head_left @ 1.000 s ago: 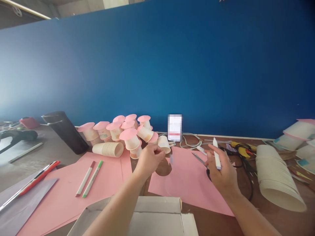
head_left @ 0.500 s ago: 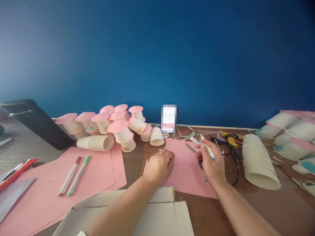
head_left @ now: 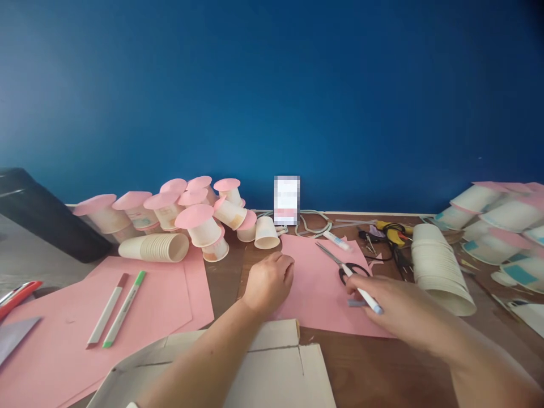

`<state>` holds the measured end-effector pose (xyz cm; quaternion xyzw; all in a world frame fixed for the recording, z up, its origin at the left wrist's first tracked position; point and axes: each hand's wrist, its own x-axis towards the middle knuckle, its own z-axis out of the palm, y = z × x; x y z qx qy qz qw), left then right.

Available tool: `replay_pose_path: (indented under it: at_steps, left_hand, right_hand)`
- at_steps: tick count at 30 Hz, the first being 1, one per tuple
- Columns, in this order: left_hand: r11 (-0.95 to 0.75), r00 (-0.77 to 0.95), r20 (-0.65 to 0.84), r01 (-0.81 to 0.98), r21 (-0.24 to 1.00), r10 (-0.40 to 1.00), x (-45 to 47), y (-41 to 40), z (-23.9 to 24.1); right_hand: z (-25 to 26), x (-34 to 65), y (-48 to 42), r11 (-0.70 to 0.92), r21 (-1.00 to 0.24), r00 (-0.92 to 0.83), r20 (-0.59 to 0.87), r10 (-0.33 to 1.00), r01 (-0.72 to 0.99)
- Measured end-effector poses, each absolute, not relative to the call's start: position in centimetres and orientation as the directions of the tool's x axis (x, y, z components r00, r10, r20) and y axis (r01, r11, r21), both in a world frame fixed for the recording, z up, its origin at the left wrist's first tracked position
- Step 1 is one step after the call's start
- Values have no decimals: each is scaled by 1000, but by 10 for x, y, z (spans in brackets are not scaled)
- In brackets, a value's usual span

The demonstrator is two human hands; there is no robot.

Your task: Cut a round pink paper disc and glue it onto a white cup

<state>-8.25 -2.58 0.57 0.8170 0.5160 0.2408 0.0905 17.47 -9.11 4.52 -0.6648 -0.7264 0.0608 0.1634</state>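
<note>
While the right hand (head_left: pixel 395 300) clamps a white marker (head_left: pixel 362 290), the left hand (head_left: pixel 268 283) is curled.

The marker slants over a pink sheet (head_left: pixel 314 300) on the bench (head_left: pixel 365 368), just beside black-handled scissors (head_left: pixel 339 261); the left hand (whether it pinches anything, I cannot tell) is at the sheet's left edge, near a white paper cup (head_left: pixel 267 233).

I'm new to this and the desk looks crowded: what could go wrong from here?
The right hand, gripping a white marker beside the scissors, could knock them or get nicked. The nearby nested paper cups, lying sideways, might roll if bumped. The steeply tilted pink-topped cup might topple if jostled.
</note>
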Motion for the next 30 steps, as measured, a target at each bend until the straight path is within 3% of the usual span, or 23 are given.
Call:
replay_pose_path:
  at_steps: [3,11,15,19,21,23,26,30]
  left_hand:
    - [-441,351,280,802,403,894,-83,-25,7]
    - [-473,356,328,776,418,875,-85,-24,7]
    - [-471,327,349,714,517,878,-82,-30,13]
    - [-405,376,242,451,796,894,-74,-38,18]
    - [-347,407,192,354,868,893,-71,-41,16]
    - [-341,366,197,387,857,910,-69,-41,13]
    - [-378,278,264,555,741,924,-70,-38,8]
    - [-487,393,287,710,508,874,-71,-36,4]
  right_hand:
    - [39,164,-90,195,-304,-215,-34,976,933]
    - [42,153,-90,204,-251,-239,-117,964,946]
    - [51,136,-86,200,-334,-206,17,978,921]
    - [45,120,-83,199,-501,-131,168,977,842]
    - [38,116,-81,235,-521,-135,223,965,820]
    - [31,116,-79,249,-488,-103,306,946,837]
    - [27,119,-75,179,-498,26,377,926,848]
    - [26,120,-74,139,-520,84,381,921,843]
